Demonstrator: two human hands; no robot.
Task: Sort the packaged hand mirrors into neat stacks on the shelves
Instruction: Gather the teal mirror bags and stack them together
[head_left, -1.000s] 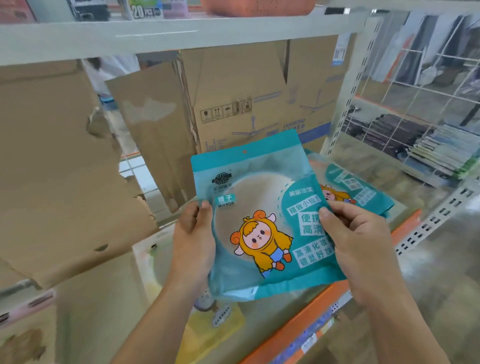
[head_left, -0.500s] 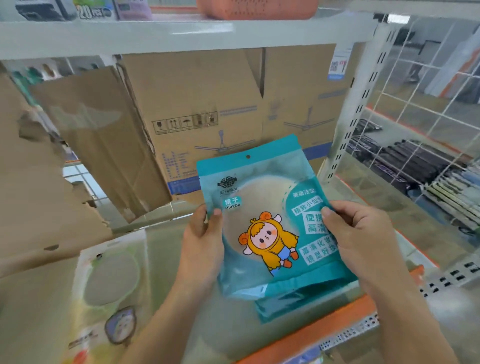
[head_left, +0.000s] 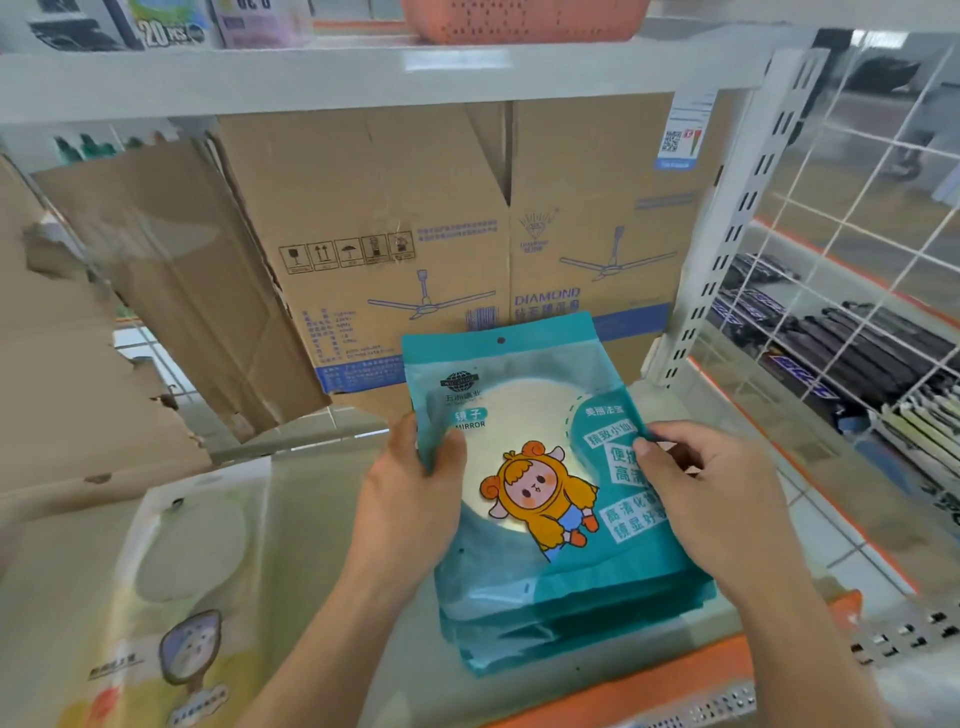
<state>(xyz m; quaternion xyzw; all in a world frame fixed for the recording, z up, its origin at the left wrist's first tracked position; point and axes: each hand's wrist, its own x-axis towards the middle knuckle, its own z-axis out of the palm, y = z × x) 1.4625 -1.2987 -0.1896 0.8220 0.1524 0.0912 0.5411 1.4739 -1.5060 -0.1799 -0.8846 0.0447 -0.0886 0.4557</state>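
A teal packaged hand mirror (head_left: 524, 415) with a cartoon figure in a yellow hood lies on top of a teal stack (head_left: 571, 618) of the same packets on the shelf (head_left: 332, 519). My left hand (head_left: 410, 499) grips its left edge, thumb on the front. At the packet's right edge, my right hand (head_left: 711, 493) pinches it, fingers curled over the front. A pale yellow-green mirror packet (head_left: 176, 597) lies flat at the lower left of the shelf.
Large cardboard boxes (head_left: 447, 223) with fan drawings stand at the back, and torn cardboard (head_left: 78, 364) leans on the left. A white perforated upright (head_left: 727, 234) and wire grid (head_left: 857, 208) bound the right side. The shelf's front edge is orange (head_left: 649, 686).
Both hands have lowered the teal packet and brought it onto the teal stack. The view has shifted right, so the boxes and the yellow-green packet show more.
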